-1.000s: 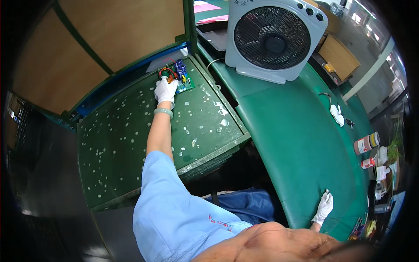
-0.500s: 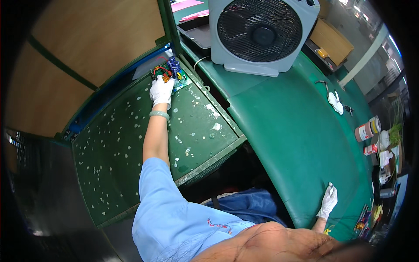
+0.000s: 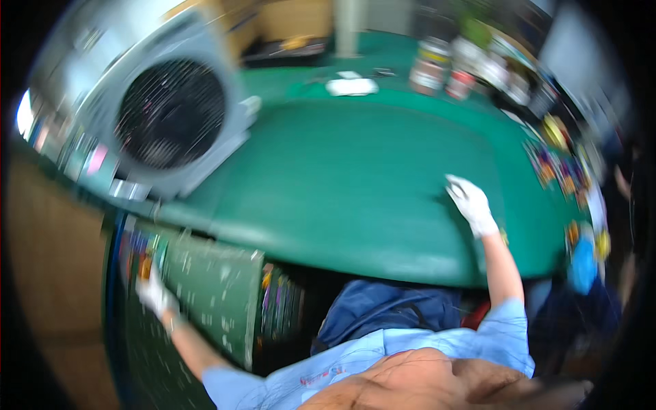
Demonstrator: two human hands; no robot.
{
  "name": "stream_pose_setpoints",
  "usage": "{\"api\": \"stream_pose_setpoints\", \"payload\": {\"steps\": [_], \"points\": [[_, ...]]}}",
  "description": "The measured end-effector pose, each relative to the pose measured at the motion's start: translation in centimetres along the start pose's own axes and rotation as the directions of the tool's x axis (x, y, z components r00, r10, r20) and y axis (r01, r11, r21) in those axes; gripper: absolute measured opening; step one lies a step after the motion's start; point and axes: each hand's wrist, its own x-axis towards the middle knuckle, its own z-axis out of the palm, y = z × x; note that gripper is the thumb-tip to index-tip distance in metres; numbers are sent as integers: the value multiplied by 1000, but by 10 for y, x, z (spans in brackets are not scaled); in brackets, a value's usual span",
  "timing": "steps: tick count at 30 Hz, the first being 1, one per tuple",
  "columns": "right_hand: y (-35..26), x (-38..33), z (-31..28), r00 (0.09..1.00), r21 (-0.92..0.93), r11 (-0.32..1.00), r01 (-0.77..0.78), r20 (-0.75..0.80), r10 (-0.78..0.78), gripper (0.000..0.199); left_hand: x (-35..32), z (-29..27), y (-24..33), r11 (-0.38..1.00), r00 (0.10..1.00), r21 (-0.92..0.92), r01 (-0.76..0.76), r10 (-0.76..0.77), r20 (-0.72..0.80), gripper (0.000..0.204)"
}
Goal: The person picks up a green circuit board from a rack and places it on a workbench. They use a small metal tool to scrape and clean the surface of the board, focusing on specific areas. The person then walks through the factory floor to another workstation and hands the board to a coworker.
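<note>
At the left, my left hand (image 3: pixel 156 295), in a white glove, reaches to a circuit board (image 3: pixel 158 251) with blue, red and orange parts. The board lies at the far end of a green, white-spotted cabinet top (image 3: pixel 212 280). Its fingers look closed on the board's near parts, though motion smears them. My right hand (image 3: pixel 471 207), also gloved in white, is over the green table mat (image 3: pixel 355 171). Its fingers are pinched together. A small dark and silvery bit shows at their tips, too blurred to name.
A grey box fan (image 3: pixel 174 113) stands at the left of the table. Along the back are a white cloth (image 3: pixel 352 87), a jar (image 3: pixel 429 66) and a red-and-white container (image 3: pixel 460 83). More coloured parts (image 3: pixel 560 171) lie at the right edge. Several boards (image 3: pixel 280 301) sit beside the cabinet.
My view has swung to the right, bringing the table to the middle and blurring the picture. My left hand stays at the circuit board; my right hand remains over the mat with fingers pinched.
</note>
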Motion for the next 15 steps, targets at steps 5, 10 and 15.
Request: {"api": "stream_pose_setpoints", "payload": {"steps": [5,10,15], "points": [[127,3,-55,965,-193,961,-198,-207,158,27,14,22,12,831,935,517,-205,322,-147,35],[246,-16,-121,783,-137,817,-560,-410,468,29,0,156,85,976,943,-38,-215,217,254,45],[339,-1,-151,634,-153,680,-717,-548,546,46,-109,275,220,963,529,-237,-131,270,804,31]]}}
